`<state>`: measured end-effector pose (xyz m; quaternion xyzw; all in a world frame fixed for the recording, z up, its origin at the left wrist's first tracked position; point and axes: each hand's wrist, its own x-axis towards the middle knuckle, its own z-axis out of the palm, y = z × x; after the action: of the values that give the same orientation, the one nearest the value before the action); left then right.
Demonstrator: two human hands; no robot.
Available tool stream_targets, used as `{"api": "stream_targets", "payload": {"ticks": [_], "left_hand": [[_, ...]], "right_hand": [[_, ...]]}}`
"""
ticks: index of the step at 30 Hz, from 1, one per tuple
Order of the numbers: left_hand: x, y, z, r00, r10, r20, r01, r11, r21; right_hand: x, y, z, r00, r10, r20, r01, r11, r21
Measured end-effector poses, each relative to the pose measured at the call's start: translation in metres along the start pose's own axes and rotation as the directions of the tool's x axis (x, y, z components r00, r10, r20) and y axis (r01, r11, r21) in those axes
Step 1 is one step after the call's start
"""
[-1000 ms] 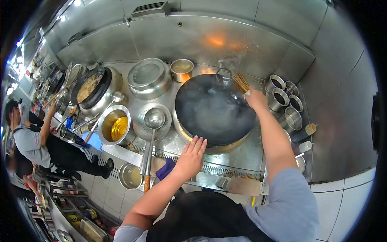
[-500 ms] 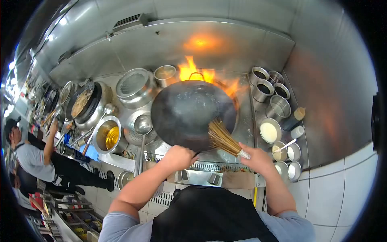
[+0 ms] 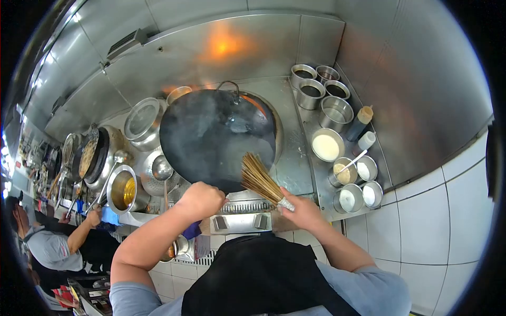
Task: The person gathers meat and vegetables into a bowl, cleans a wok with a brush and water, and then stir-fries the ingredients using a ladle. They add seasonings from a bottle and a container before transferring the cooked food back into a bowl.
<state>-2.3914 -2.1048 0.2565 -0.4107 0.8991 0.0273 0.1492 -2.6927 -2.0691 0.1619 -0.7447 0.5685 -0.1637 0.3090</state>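
Note:
A large dark wok (image 3: 197,134) gives off steam over the stove, with a loop handle at its far rim. My left hand (image 3: 203,201) is closed at the wok's near edge, round a handle that it mostly hides. In my right hand (image 3: 301,211) is a bamboo brush (image 3: 262,179), gripped by its wrapped end, its bristles spread over the wok's near right side. A metal ladle (image 3: 162,168) lies over a perforated strainer (image 3: 149,176) left of the wok.
Metal pots of dark sauce (image 3: 311,91), a white-filled bowl (image 3: 326,147), seasoning cups and bottles (image 3: 360,122) stand at right. A lidded pot (image 3: 142,124) and an oil pot (image 3: 129,192) stand at left. Another person (image 3: 55,247) works at far left.
The view has shifted, and the wok sits further left relative to the stove opening. The tall flames behind it have dropped from sight. Both hands keep their holds.

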Motion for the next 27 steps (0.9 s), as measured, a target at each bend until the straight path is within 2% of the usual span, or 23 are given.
{"api": "stream_targets", "payload": {"ticks": [7,9,10,12,13,15,18,19,21,25,27], "left_hand": [[0.015,0.005,-0.026,0.992,0.105,0.076,-0.114,0.987,0.115],[0.018,0.006,-0.028,0.99,0.111,0.087,-0.123,0.983,0.139],[0.021,0.008,-0.03,0.989,0.122,0.088,-0.135,0.978,0.157],[0.027,0.012,-0.036,0.987,0.136,0.09,-0.15,0.973,0.175],[0.03,0.016,-0.042,0.983,0.151,0.102,-0.169,0.962,0.212],[0.036,0.025,-0.052,0.98,0.163,0.116,-0.187,0.951,0.247],[0.048,0.04,-0.066,0.98,0.175,0.096,-0.195,0.944,0.267],[0.052,0.045,-0.071,0.975,0.19,0.113,-0.215,0.935,0.282],[0.059,0.055,-0.073,0.976,0.194,0.094,-0.214,0.926,0.311],[0.065,0.064,-0.08,0.983,0.138,0.121,-0.172,0.924,0.341],[0.057,0.06,-0.086,0.985,0.103,0.141,-0.137,0.957,0.256]], "right_hand": [[-0.008,-0.005,0.011,0.994,0.107,0.026,-0.107,0.994,0.012],[-0.006,0.009,0.035,0.991,-0.024,-0.133,0.051,0.977,0.206],[-0.01,0.007,0.035,0.991,-0.019,-0.133,0.047,0.976,0.211],[-0.015,-0.002,0.026,0.993,0.114,0.015,-0.113,0.949,0.293],[-0.014,0.004,0.034,0.993,0.115,0.015,-0.114,0.949,0.295],[-0.011,0.023,0.061,0.988,0.011,-0.155,0.052,0.917,0.395],[-0.011,0.028,0.072,0.968,-0.026,-0.248,0.136,0.889,0.438],[-0.014,0.026,0.07,0.969,-0.027,-0.246,0.135,0.889,0.437],[-0.019,0.02,0.064,0.988,0.106,-0.115,-0.026,0.837,0.546],[-0.017,0.027,0.068,0.987,0.098,-0.124,-0.008,0.813,0.582],[-0.016,0.03,0.065,0.989,0.069,-0.13,0.021,0.81,0.586]]}}
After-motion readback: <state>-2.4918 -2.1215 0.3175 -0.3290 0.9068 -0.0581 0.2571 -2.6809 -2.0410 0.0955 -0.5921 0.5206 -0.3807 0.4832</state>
